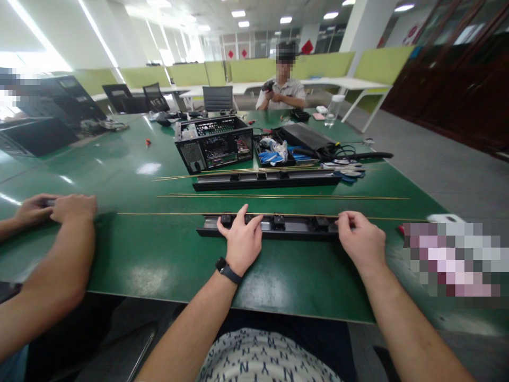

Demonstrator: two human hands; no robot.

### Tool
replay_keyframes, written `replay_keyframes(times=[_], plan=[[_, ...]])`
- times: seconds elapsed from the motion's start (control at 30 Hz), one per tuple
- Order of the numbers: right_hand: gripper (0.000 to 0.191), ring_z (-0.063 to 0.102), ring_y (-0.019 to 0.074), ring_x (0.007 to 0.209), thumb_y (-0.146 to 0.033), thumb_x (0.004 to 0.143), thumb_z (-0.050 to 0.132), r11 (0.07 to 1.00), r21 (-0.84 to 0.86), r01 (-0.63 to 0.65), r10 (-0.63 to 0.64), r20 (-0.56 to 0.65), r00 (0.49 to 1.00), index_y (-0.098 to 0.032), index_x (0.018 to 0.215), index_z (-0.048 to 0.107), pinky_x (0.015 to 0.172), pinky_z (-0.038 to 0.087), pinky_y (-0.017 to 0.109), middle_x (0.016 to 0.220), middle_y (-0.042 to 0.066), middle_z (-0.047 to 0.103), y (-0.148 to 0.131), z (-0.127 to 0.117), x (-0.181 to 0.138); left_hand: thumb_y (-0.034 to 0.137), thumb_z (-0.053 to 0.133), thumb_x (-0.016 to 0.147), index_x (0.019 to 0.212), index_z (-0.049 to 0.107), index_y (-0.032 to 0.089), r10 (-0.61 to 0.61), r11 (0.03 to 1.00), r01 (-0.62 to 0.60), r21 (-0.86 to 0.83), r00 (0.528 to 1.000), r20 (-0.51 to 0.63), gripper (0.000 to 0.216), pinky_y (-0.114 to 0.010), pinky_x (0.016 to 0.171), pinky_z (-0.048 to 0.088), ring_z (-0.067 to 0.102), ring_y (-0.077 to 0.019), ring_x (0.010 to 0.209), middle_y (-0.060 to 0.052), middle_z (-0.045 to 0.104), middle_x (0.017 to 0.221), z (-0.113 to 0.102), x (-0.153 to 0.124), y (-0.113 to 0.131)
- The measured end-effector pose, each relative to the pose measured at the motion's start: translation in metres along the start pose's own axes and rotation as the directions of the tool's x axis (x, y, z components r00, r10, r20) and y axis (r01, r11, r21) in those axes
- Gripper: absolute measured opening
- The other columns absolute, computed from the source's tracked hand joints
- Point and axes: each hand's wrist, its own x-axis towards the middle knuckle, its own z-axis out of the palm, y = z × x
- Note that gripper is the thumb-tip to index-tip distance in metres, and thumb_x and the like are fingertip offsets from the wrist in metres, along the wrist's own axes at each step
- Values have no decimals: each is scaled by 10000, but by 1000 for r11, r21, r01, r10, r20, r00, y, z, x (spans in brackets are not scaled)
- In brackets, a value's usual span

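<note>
A black rail (298, 234) with several dark blocks (279, 221) on it lies before me on the green table. Along its far edge runs a long, thin brass-coloured rod (167, 214), sticking out past both ends. My left hand (243, 241), fingers spread, rests over the left half of the rail; its palm hides part of the rail and a block. At the rail's right end, my right hand (363, 239) has thumb and fingers pinched together at the rod, whose gripped part is hidden.
Beyond lie loose thin rods (286, 196), a second black rail (266, 181), an open computer case (214, 143) and a tray of gloves (274, 151). A co-worker's hands (73, 208) are at left; another person (282, 90) sits opposite. A blurred-out object (453, 260) lies right.
</note>
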Motion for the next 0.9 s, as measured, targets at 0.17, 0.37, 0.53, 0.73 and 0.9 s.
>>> replay_keyframes(times=[0.17, 0.37, 0.53, 0.73, 0.9], plan=[[323, 724, 263, 771, -436, 964, 549, 1000, 1, 25, -25, -3, 1000, -229, 973, 798, 758, 494, 356, 782, 70, 777, -1, 0, 0, 280, 586, 1054, 1226, 804, 376, 11, 1000, -11, 4, 1000, 1, 294, -828, 1248, 133, 556, -327, 1498, -133, 558, 1652, 0, 0, 1], [332, 734, 262, 758, -440, 964, 542, 997, 4, 71, -71, 13, 997, -228, 979, 797, 747, 501, 355, 792, 69, 794, -3, 0, -1, 294, 587, 1051, 1207, 814, 368, 6, 1000, -6, 14, 1000, 0, 286, -828, 1246, 146, 554, -342, 1498, -141, 543, 1661, 0, 0, 2], [327, 742, 270, 780, -441, 957, 547, 994, 22, 107, -107, 18, 994, -229, 998, 793, 760, 521, 358, 818, 75, 806, -7, -1, -2, 322, 599, 1050, 1190, 821, 368, 0, 1000, 0, 17, 1000, -4, 267, -819, 1252, 141, 542, -342, 1507, -139, 545, 1657, 1, 1, 2], [326, 746, 260, 801, -442, 952, 554, 989, 28, 143, -144, 37, 989, -232, 995, 800, 805, 542, 356, 854, 88, 804, -10, -1, -3, 415, 659, 1035, 1226, 814, 403, 4, 1000, -4, -1, 1000, 2, 246, -845, 1238, 108, 539, -354, 1505, -133, 525, 1676, 1, -1, 4], [348, 762, 271, 838, -442, 957, 552, 982, 44, 181, -184, 61, 981, -226, 1047, 808, 856, 551, 377, 891, 91, 815, -9, -1, -4, 533, 729, 983, 1253, 815, 414, 6, 1000, -6, 13, 1000, 10, 308, -865, 1227, 100, 531, -398, 1502, -150, 500, 1692, 1, -1, 6]])
